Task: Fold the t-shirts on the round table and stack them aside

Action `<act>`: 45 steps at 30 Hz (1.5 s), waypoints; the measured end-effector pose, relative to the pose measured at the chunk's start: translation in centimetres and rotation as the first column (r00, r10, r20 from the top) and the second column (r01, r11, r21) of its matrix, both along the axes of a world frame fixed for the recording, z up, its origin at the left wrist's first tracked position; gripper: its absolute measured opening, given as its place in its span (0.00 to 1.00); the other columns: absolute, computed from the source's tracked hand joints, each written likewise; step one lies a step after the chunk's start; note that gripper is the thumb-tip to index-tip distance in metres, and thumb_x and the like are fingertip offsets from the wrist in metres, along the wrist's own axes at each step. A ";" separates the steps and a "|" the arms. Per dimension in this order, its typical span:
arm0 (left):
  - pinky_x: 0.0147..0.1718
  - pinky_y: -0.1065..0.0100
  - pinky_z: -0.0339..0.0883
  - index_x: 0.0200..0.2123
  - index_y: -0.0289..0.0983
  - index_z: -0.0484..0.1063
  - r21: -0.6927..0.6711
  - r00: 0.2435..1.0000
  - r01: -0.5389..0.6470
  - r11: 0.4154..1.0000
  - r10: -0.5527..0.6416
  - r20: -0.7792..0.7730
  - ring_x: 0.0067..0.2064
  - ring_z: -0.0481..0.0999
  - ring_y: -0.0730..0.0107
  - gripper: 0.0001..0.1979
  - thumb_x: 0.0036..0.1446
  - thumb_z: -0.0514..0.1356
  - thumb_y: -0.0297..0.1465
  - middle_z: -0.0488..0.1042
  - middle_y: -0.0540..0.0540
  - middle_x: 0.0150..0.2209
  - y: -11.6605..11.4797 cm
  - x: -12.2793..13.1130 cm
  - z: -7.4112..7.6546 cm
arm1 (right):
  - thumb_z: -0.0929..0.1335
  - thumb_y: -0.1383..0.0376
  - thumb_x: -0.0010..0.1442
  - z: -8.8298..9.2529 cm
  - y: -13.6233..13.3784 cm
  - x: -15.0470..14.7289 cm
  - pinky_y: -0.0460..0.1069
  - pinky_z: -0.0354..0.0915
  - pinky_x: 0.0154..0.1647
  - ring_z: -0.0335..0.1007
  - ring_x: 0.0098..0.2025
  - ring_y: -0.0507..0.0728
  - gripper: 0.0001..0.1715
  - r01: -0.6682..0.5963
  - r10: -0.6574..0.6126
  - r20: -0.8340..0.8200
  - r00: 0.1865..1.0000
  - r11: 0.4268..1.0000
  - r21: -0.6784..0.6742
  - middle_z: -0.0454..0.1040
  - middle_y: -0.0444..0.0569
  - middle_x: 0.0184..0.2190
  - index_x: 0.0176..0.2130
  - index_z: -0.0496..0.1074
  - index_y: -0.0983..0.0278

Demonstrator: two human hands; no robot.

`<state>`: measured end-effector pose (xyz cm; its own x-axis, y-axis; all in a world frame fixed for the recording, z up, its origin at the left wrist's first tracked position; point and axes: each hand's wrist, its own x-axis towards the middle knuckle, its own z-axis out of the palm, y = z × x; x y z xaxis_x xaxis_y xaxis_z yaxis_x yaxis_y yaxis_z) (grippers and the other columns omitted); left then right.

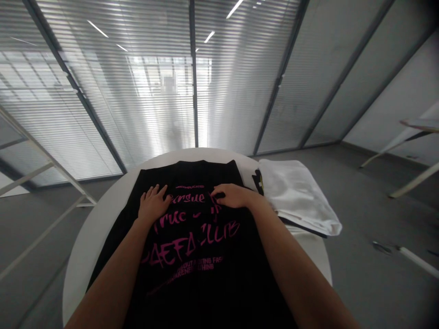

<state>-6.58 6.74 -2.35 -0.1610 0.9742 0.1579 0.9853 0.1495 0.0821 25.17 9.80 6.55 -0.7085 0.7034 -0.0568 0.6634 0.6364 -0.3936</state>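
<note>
A black T-shirt (192, 183) with pink lettering is spread on the round white table (82, 256), its near end running down out of view. My left hand (154, 202) lies flat on the shirt's upper left part, fingers spread. On the upper right part, my right hand (231, 195) touches the fabric with bent fingers, and a gap shows between thumb and forefinger. Neither hand lifts the cloth. Just right of the shirt sits a folded white garment (298, 192), with dark cloth showing under its edge.
Beyond the table stands a glass partition with blinds (233, 91). A white metal frame (51, 160) rises at the left. At the right are white furniture legs (414, 180) and a pale bar (418, 262) above the grey floor (363, 205).
</note>
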 end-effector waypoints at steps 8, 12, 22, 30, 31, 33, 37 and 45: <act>0.63 0.48 0.47 0.66 0.45 0.59 -0.003 1.000 -0.002 1.000 0.002 0.014 0.68 0.54 0.51 0.30 0.63 0.46 0.46 0.57 0.40 0.67 0.0 0.0 0.3 | 0.63 0.67 0.61 -1.5 1.4 0.9 0.49 0.58 0.59 0.67 0.57 0.60 0.24 0.221 -0.230 0.119 0.966 0.972 0.084 0.72 0.55 0.55 0.55 0.72 0.66; 0.63 0.48 0.46 0.66 0.45 0.58 0.003 1.000 -0.004 1.000 0.004 0.019 0.68 0.53 0.51 0.30 0.63 0.46 0.46 0.57 0.40 0.67 0.0 -0.1 0.2 | 0.62 0.63 0.62 -3.2 2.2 1.3 0.54 0.54 0.63 0.59 0.63 0.64 0.29 0.320 -0.337 0.189 0.922 0.941 0.112 0.62 0.58 0.63 0.62 0.64 0.67; 0.63 0.48 0.46 0.66 0.45 0.59 0.007 1.000 -0.009 1.000 0.008 0.029 0.68 0.53 0.50 0.30 0.62 0.47 0.46 0.57 0.41 0.67 0.0 -0.1 0.1 | 0.63 0.71 0.56 -3.4 2.1 0.6 0.56 0.49 0.67 0.44 0.70 0.64 0.40 0.438 -0.425 -0.105 0.899 0.864 0.250 0.36 0.57 0.71 0.67 0.55 0.67; 0.62 0.47 0.47 0.66 0.44 0.59 0.015 1.000 0.002 1.000 -0.002 0.017 0.68 0.54 0.49 0.30 0.62 0.46 0.46 0.57 0.40 0.67 0.2 -0.3 -0.2 | 0.64 0.74 0.51 -4.2 0.8 -3.0 0.51 0.52 0.65 0.63 0.60 0.55 0.26 0.014 0.039 -0.219 0.975 0.971 0.237 0.74 0.49 0.52 0.48 0.77 0.61; 0.62 0.47 0.47 0.66 0.45 0.59 0.019 1.000 0.002 1.000 -0.002 0.017 0.67 0.54 0.50 0.30 0.62 0.46 0.46 0.57 0.40 0.67 0.2 -0.3 -0.2 | 0.64 0.73 0.52 -4.1 0.7 -3.2 0.51 0.54 0.64 0.66 0.57 0.55 0.23 0.014 0.032 -0.193 0.981 0.972 0.235 0.76 0.48 0.48 0.45 0.78 0.60; 0.62 0.47 0.47 0.65 0.45 0.59 0.025 1.000 0.002 1.000 -0.002 0.016 0.67 0.54 0.50 0.30 0.62 0.46 0.47 0.57 0.40 0.67 0.1 -0.3 -0.2 | 0.62 0.71 0.56 -3.9 0.5 -3.3 0.52 0.58 0.60 0.68 0.52 0.56 0.20 0.093 -0.064 -0.125 0.990 0.965 0.244 0.77 0.47 0.45 0.42 0.78 0.59; 0.62 0.47 0.47 0.65 0.45 0.59 0.023 1.000 0.008 1.000 -0.008 0.018 0.67 0.54 0.50 0.30 0.62 0.46 0.46 0.58 0.40 0.67 0.1 -0.4 -0.2 | 0.61 0.66 0.59 -3.1 0.3 -2.3 0.60 0.62 0.53 0.66 0.53 0.65 0.22 0.439 -0.474 0.036 0.880 0.839 0.321 0.72 0.55 0.51 0.51 0.73 0.61; 0.63 0.47 0.46 0.66 0.45 0.59 0.014 0.999 -0.004 1.000 0.004 0.038 0.68 0.53 0.50 0.30 0.62 0.46 0.47 0.57 0.41 0.67 0.2 -0.3 -0.1 | 0.64 0.58 0.58 -2.1 1.3 1.5 0.62 0.64 0.51 0.65 0.56 0.72 0.32 0.696 -0.705 0.301 0.642 0.700 0.156 0.68 0.66 0.55 0.59 0.65 0.67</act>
<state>-6.89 6.94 -2.43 -0.1709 0.9713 0.1654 0.9809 0.1518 0.1217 26.64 11.06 4.41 0.0533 0.9862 -0.1570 0.9953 -0.0652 -0.0713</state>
